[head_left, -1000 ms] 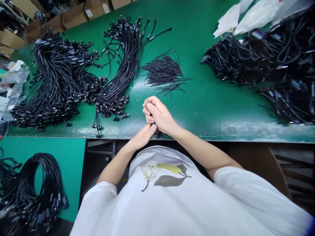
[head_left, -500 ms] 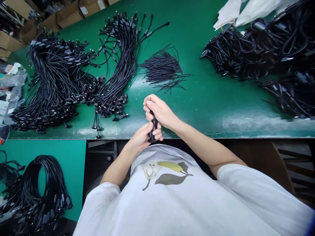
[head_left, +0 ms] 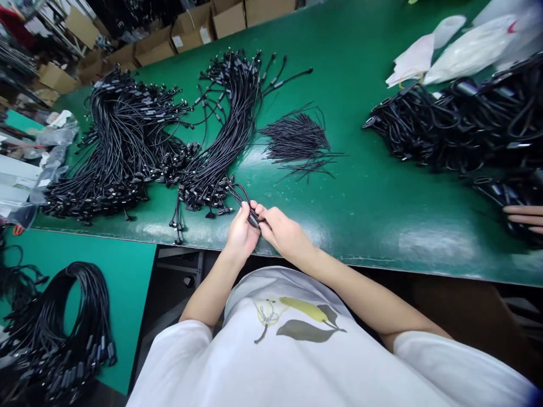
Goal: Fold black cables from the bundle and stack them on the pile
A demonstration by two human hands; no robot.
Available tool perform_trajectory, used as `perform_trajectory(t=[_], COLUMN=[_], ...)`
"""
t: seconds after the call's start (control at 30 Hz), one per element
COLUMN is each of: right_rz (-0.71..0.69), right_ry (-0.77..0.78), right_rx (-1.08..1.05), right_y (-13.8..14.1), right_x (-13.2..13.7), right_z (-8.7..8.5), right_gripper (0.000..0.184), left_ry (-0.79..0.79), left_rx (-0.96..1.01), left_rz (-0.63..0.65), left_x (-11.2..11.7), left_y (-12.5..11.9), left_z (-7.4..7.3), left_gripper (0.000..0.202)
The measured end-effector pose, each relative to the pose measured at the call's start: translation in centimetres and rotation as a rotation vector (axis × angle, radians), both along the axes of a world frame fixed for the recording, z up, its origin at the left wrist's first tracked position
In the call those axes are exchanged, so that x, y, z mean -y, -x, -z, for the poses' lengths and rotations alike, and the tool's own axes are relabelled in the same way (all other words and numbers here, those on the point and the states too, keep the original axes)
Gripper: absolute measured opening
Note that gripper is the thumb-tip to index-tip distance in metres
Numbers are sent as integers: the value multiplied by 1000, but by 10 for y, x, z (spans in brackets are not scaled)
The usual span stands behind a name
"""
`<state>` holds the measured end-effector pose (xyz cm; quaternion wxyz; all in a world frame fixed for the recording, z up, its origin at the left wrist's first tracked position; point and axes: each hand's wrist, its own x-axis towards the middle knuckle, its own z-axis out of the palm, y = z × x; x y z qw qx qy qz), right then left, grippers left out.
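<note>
My left hand (head_left: 241, 233) and my right hand (head_left: 283, 233) meet at the near edge of the green table (head_left: 365, 203). Both are closed on a short black cable (head_left: 242, 196), folded into a loop that sticks out toward the upper left. The loop's end lies against a bundle of black cables with connectors (head_left: 220, 141). A small heap of thin black ties (head_left: 299, 138) lies just beyond my hands.
A larger mass of black cables (head_left: 119, 147) covers the table's left. Coiled cables (head_left: 458, 121) and white bags (head_left: 458, 48) lie at the right, where another person's fingers (head_left: 526, 217) show. More cables (head_left: 63, 328) rest on a lower surface at left. Cardboard boxes (head_left: 190, 31) stand behind.
My hands have shifted left and nearer the table edge. The cable they hold now shows as a loop stretched toward the cable bundle. Another person's fingers have come into view at the right.
</note>
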<state>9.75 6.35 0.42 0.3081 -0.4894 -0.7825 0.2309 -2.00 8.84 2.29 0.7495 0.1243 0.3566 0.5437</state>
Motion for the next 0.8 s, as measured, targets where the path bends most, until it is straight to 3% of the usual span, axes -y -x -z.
perform_trajectory(t=[0.07, 0.13, 0.23, 0.3, 0.37, 0.43, 0.5, 0.57, 0.67, 0.8], right_rz=[-24, -63, -89, -7, 65, 46, -28, -49, -52, -5], right_ry=[213, 374, 383, 337, 335, 431, 603, 728, 780, 801], right_rx=[-156, -174, -114, -268, -580, -893, -1133, -1299, -1428, -1402], right_y=[-1, -8, -23, -30, -32, -28, -22, -19, -20, -22], right_x=[-2, -5, -12, -19, -26, -30, -30, -30, -31, -31], right_z=[-8, -18, -26, -28, -29, -31, -34, -37, -39, -38], right_gripper=[29, 24, 16, 17, 30, 51, 46, 32, 27, 25], left_ry=[-26, -51, -105, -172, -244, -298, -307, -234, -76, 3], left_rx=[-18, -64, -186, -304, -454, -561, -526, -372, -195, -111], left_rz=[7, 0, -18, 20, 154, 368, 546, 630, 637, 625], left_x=[1, 3, 6, 11, 18, 27, 33, 36, 35, 32], left_y=[-1, -1, 0, -1, -4, -8, -13, -15, -18, -20], left_z=[2, 4, 8, 10, 12, 12, 10, 7, 1, -2], left_gripper=[29, 27, 30, 35, 40, 45, 49, 52, 49, 40])
